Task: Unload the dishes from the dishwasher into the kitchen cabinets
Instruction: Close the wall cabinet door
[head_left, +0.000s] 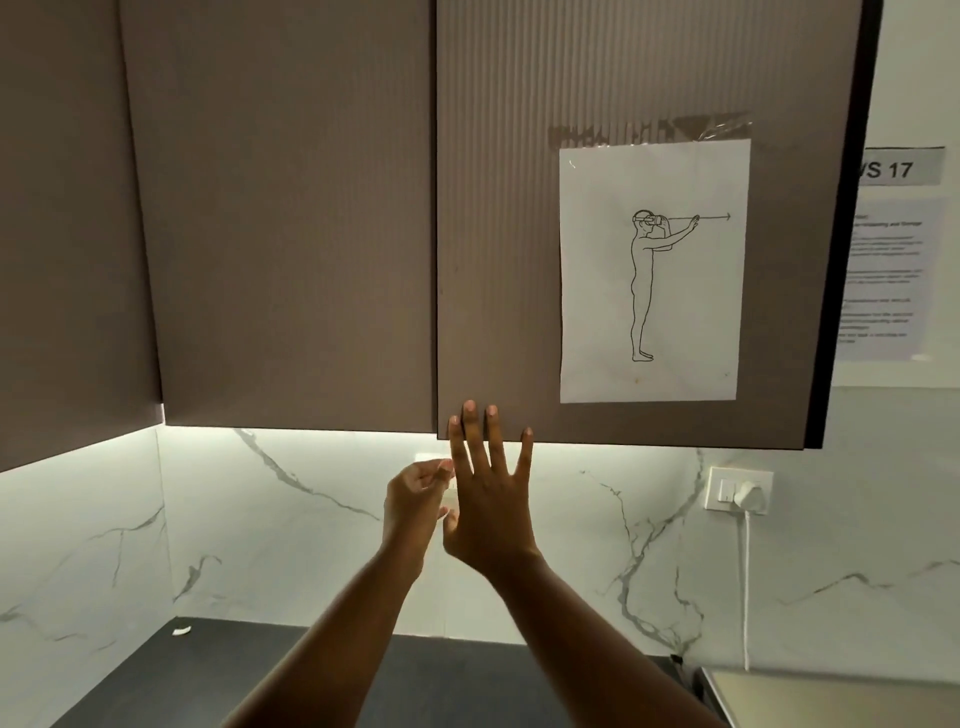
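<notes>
Item: matt brown ribbed upper cabinet door (498, 260), hanging shut or nearly so, its long axis running upright and its lower edge sitting directly above the raised hands. A matching plain brown door (280, 218) is adjoining it on the left.

Item: right hand (488, 499), reaching up with fingers (470, 415) spread wide and straight, holding nothing. The fingertips are overlapping the door's bottom left corner; whether they are touching it cannot be told. This is the nearer hand to the door edge.

Item: left hand (415, 506), hovering just beside and below the right, fingers loosely curled, holding nothing.

Item: white paper sheet with a line drawing of a standing figure (652, 270), taped to the ribbed door, to the right of the fingers.

Item: white veined marble backsplash (311, 519), lit from under the cabinets; white wall socket with plug and cord (737, 491) on the right; dark grey worktop (260, 675) below.

Dishes and dishwasher: none are showing in view. Judgement: the cabinet is being approached for opening, with the pull likely falling to the right hand at the lower corner.
</notes>
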